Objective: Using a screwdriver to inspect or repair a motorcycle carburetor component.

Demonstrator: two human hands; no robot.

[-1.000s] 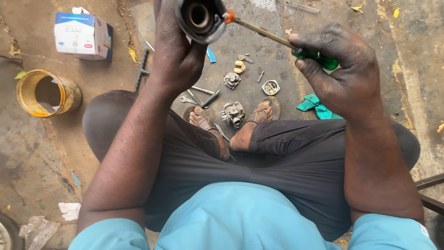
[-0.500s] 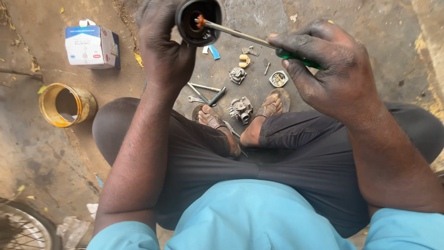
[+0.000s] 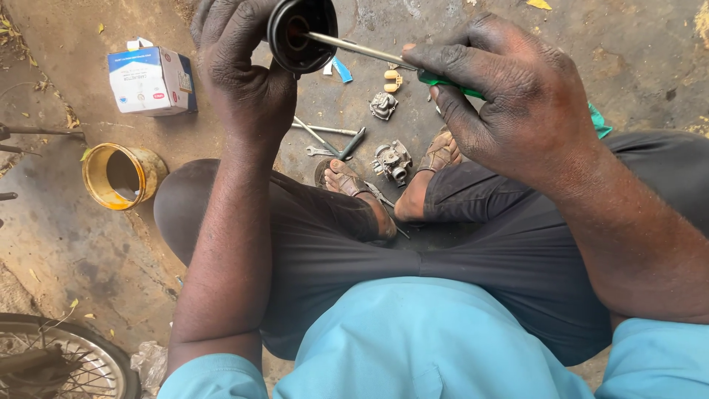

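My left hand (image 3: 240,70) grips a round black cup-shaped part (image 3: 301,33) held up with its open mouth facing me. My right hand (image 3: 509,103) holds a green-handled screwdriver (image 3: 384,56), whose metal shaft reaches left so the tip sits inside the part's opening. Both hands are raised above my crossed legs. Below them on the ground lie a grey metal carburettor body (image 3: 392,161), a smaller metal piece (image 3: 383,106) and two spanners (image 3: 329,139).
A white and blue carton (image 3: 150,80) stands at the upper left, with a yellow tin can (image 3: 122,176) in front of it. A spoked wheel (image 3: 63,362) shows at the bottom left. A green cloth (image 3: 600,122) peeks out behind my right wrist.
The view has shifted closer and slightly left. The screwdriver tip has gone from the rim of the black part into its opening. Both hands keep their hold.
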